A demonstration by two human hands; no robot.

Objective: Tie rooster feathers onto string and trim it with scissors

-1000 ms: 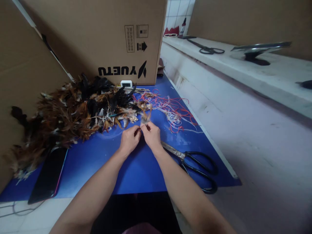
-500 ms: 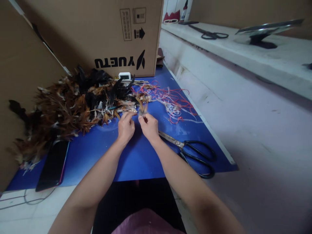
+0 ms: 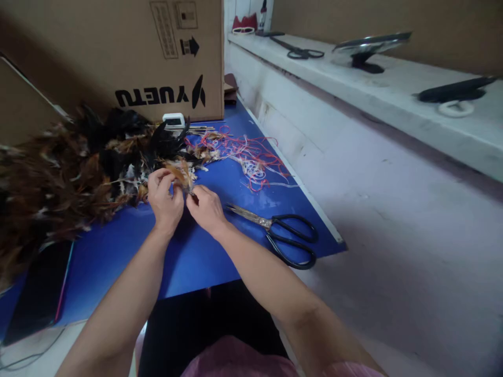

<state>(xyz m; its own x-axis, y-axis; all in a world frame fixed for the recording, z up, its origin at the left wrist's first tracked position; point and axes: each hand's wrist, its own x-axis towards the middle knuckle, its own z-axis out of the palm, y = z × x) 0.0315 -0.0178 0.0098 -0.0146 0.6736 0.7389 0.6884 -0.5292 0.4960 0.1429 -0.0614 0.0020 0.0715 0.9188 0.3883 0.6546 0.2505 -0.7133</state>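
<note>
My left hand (image 3: 164, 198) and my right hand (image 3: 205, 207) meet over the blue mat (image 3: 196, 251), both pinched on a small tuft of brown and orange feathers (image 3: 181, 175). The tuft sticks up between my fingertips at the edge of a big pile of brown and black feathers (image 3: 70, 173) that spreads to the left. Black-handled scissors (image 3: 280, 234) lie flat on the mat just right of my right hand. A tangle of red and white strings (image 3: 251, 159) lies beyond them.
A large cardboard box (image 3: 129, 52) stands at the back of the mat, with a small white device (image 3: 173, 120) in front of it. A black phone (image 3: 37, 290) lies at the mat's left front. On the raised ledge at right are another pair of scissors (image 3: 298, 52) and dark stands.
The view has swung right, so everything sits further left in frame. My left hand has lifted its fingers higher onto the feather tuft; my right hand stays pinched at its base.
</note>
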